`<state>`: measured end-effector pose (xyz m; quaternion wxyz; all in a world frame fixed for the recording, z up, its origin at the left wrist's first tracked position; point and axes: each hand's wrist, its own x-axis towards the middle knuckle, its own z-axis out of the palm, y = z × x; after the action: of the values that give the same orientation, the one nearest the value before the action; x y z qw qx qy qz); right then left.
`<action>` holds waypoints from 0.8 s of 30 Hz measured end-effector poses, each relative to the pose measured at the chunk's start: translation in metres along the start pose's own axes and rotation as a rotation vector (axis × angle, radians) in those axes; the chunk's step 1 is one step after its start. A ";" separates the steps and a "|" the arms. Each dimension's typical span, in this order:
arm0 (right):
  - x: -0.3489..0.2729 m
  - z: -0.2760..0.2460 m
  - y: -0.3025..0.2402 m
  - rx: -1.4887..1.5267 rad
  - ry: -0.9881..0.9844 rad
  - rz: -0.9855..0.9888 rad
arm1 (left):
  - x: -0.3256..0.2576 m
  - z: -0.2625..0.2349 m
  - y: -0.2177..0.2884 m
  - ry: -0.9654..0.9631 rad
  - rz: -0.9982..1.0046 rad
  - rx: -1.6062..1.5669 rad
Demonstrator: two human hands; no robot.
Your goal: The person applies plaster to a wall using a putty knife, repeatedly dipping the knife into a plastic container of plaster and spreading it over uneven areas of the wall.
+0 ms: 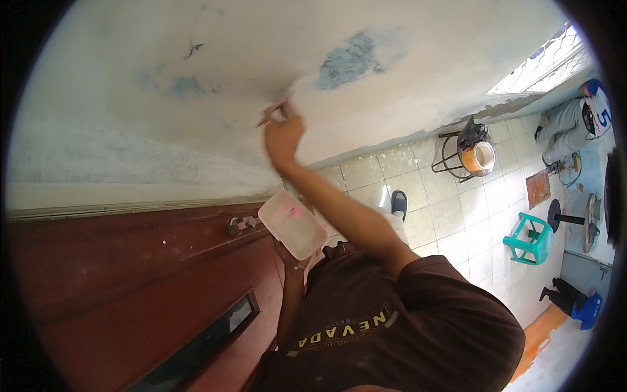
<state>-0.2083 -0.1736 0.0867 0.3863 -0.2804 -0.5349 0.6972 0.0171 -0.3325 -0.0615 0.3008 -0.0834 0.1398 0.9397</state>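
Against the pale wall, the person's right hand was raised at arm's length, its fingers closed around a thin tool whose tip met the plaster; it looked like a small scraper or brush, though the view was too small to be sure. A bluish patch showed on the wall just to the right of that hand. Lower down, the left hand gripped a shallow white rectangular tray from underneath, holding it tilted beside the dark red door, near the door's metal latch. Below lay a tiled floor with a green plastic stool, a bucket resting in a wire stand, and another person crouched well apart near the far corner.
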 end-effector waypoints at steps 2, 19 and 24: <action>-0.044 -0.003 -0.032 0.041 -0.259 0.058 | -0.002 -0.008 -0.005 0.029 0.007 -0.035; 0.146 -0.107 0.063 -0.638 0.484 -0.287 | 0.020 -0.018 -0.016 -0.064 -0.107 -0.007; -0.033 -0.011 -0.067 -0.142 -0.287 -0.166 | 0.025 -0.009 -0.019 -0.014 -0.062 0.004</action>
<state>-0.1660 -0.1868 0.1476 0.3415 -0.1595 -0.6539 0.6560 0.0085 -0.3070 -0.0796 0.3307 -0.0804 0.1369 0.9303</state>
